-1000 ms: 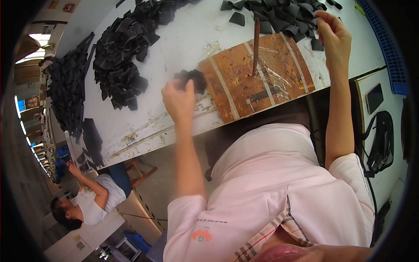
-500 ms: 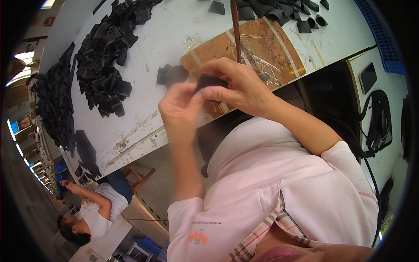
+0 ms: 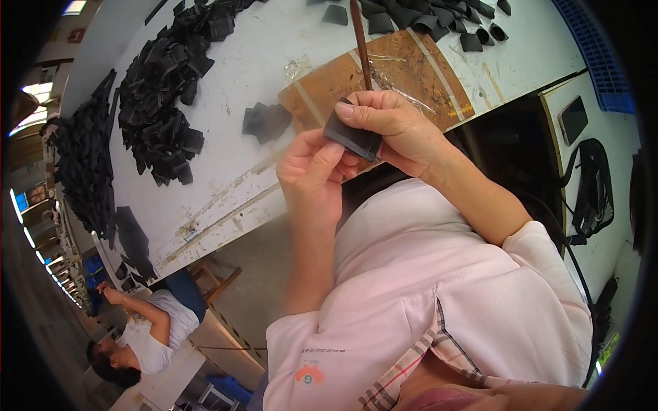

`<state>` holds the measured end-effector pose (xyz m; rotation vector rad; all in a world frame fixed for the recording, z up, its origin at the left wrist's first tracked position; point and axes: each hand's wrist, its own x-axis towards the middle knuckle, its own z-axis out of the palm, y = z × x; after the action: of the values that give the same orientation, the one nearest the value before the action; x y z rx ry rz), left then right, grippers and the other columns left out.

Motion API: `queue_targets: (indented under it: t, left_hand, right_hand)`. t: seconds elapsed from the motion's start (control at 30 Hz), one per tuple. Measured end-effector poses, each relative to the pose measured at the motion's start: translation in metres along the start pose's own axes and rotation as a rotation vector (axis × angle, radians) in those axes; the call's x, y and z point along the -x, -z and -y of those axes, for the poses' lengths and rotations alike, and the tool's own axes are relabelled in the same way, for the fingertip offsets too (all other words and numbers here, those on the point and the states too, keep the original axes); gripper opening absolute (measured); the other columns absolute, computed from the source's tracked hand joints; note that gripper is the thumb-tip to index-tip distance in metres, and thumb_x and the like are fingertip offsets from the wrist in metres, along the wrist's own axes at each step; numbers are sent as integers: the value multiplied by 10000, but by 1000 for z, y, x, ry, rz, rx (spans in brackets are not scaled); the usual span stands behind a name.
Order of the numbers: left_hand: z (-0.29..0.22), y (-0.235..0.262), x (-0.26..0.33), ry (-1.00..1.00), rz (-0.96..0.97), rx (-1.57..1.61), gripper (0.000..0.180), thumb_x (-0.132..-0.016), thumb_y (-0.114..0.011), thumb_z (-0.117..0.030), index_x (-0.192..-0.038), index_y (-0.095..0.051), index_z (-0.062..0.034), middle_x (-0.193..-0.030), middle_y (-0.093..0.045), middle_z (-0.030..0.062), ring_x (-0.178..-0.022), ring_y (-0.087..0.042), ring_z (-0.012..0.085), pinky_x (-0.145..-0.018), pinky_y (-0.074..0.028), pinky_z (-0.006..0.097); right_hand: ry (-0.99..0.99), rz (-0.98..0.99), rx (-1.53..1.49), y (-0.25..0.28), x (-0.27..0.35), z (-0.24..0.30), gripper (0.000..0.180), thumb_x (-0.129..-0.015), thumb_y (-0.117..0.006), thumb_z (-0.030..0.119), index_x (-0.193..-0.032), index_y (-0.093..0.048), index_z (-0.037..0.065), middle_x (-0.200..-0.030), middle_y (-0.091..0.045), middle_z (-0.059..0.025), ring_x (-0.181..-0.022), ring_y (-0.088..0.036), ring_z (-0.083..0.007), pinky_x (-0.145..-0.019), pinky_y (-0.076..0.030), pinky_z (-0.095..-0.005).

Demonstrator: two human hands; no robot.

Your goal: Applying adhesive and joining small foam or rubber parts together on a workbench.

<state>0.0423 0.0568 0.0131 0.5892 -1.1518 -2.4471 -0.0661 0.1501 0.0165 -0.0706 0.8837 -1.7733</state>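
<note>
A head-worn fisheye looks down — close above the worktable [image 3: 229, 103].

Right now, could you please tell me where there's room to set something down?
The table is bare between the black heap and the board, except for loose pieces and clear plastic; also between board and blue basket. It's crowded at the pile behind the board and where left hand and right hand hold a black piece.

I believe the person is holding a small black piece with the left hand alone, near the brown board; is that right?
Not quite: the head view shows the left hand and the right hand both holding the small black piece, near the brown board.
</note>
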Motion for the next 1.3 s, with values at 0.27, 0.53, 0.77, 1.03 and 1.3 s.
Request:
queue_targets:
  t: [0.27,0.53,0.77,1.03,1.3]
  left_hand:
    - [-2,-24,3,-339,-152,-649,61,-797,-583,-13,-807,-539,27,-674,-570,32,-551,-512,54,-517,-412,162]
    - [2,-33,-4,-350,-394,-420,94,-771,-533,69,-862,-524,48,-646,-539,57,-396,-393,31,-361,-304,150]
    - [-10,-25,-7,93,28,214,202,-735,-500,59,-927,-498,-3,-733,-521,44,-372,-301,29,-339,-245,167]
    - [-13,-62,-15,-404,-235,-312,106,-742,-485,74,-826,-505,12,-723,-567,84,-382,-356,29,-332,-285,163]
    - [-71,-68,-44,302,259,774,154,-822,-400,-3,-914,-512,48,-763,-580,164,-317,-292,35,-305,-207,163]
  right_hand:
    - [957,-112,1226,1,13,-2,175,-686,-671,119,-805,-567,42,-725,-493,-80,-625,-520,-236,-536,-437,-315]
    - [1175,-363,1428,-2,0,-10,122,-620,-603,24,-730,-551,29,-706,-475,-83,-644,-522,-247,-535,-451,-332]
    - [163,-121,334,1,16,21,61,-745,-611,51,-750,-586,-4,-622,-513,1,-506,-423,-43,-425,-322,-178]
    - [75,84,163,-11,26,44,167,-826,-581,178,-731,-555,43,-607,-423,51,-514,-344,-24,-416,-268,-158]
    - [307,145,467,-36,3,100,227,-847,-566,238,-702,-549,64,-600,-407,69,-516,-339,-10,-434,-285,-150]
